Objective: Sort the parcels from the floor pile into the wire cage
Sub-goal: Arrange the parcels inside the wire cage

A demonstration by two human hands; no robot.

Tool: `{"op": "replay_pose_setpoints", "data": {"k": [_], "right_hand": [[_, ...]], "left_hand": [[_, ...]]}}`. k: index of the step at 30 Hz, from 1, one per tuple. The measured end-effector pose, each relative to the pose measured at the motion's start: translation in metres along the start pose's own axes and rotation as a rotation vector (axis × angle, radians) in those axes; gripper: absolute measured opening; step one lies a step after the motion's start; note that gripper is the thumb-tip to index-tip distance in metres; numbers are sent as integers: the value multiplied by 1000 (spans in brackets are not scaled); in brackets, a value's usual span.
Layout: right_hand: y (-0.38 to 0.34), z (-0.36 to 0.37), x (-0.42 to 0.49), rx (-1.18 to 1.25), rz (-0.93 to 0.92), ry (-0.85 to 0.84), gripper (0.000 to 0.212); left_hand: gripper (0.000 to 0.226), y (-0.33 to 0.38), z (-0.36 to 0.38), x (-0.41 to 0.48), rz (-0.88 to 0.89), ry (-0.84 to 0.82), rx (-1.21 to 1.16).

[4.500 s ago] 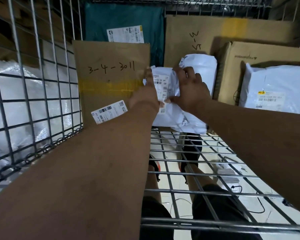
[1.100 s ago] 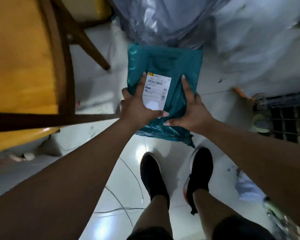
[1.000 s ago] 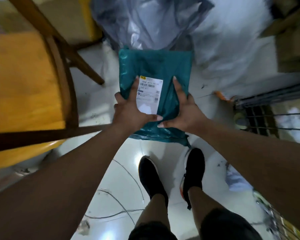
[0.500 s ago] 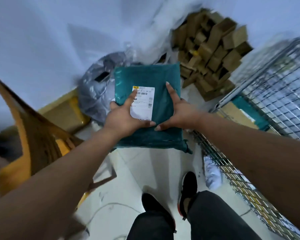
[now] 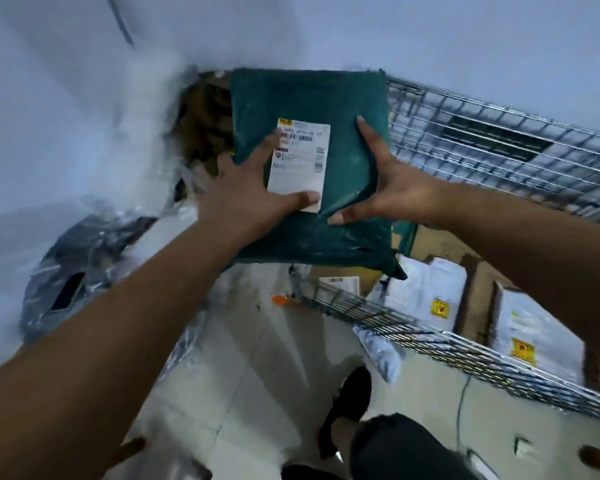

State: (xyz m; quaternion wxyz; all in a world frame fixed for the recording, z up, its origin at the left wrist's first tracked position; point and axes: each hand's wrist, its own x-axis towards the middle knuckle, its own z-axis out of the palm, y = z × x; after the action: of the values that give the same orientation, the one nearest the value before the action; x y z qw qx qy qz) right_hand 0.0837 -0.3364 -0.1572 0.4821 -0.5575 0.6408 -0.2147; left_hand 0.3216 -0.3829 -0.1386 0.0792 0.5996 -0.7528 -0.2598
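Both hands hold a teal parcel [image 5: 340,109] up at 12 o'clock in the view, its face turned to the camera. The left hand [image 5: 253,199] grips the parcel's left edge: the forefinger lies straight along the white shipping label [image 5: 300,157], the thumb presses across the label's lower corner, and the other fingers are hidden behind the bag. The right hand [image 5: 392,188] grips the right edge in the same way, with the forefinger straight on the face, the thumb stretched across the lower part and the rest out of sight behind.

The wire cage [image 5: 482,143] spreads from 2 o'clock down to 4 o'clock, and the parcel's right edge overlaps its mesh wall. Inside the cage, at 4 o'clock, lie white mailers [image 5: 426,292] with yellow stickers, among brown cardboard boxes [image 5: 440,244].

At 9 o'clock a grey plastic sack [image 5: 84,265] sits on the floor [image 5: 257,358]. A blurred heap of brown cartons [image 5: 205,116] shows at 11 o'clock, beside the parcel. A black shoe [image 5: 350,403] stands at 6 o'clock.
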Motion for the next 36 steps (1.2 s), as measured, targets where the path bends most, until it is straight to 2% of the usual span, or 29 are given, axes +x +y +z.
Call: {"op": "replay_pose_setpoints", "data": {"k": [5,11,16,18,20,23,27,30,36], "right_hand": [[77,-49,12,-16,108,110,153],[163,-66,24,64,176,231,151],[221,-60,42,101,224,288,155],[241,-52,52,112,238,270,157],[261,-39,61,93,277,265,157],[290,-3,77,109,320,221,155],[331,54,95,161,347,169,157],[352,82,103,195,375,163,158],[368,115,106,192,348,233,157]], "left_hand": [[107,49,72,61,65,-109,-66],[70,67,158,121,118,-204,-219],[59,55,223,163,153,-285,-373],[60,48,243,170,120,-331,-427],[62,39,264,175,72,-358,-384],[69,23,289,174,-52,-451,-248],[91,8,323,166,-226,-611,-23],[102,-7,346,163,-275,-646,52],[107,-38,373,162,-282,-679,118]]}}
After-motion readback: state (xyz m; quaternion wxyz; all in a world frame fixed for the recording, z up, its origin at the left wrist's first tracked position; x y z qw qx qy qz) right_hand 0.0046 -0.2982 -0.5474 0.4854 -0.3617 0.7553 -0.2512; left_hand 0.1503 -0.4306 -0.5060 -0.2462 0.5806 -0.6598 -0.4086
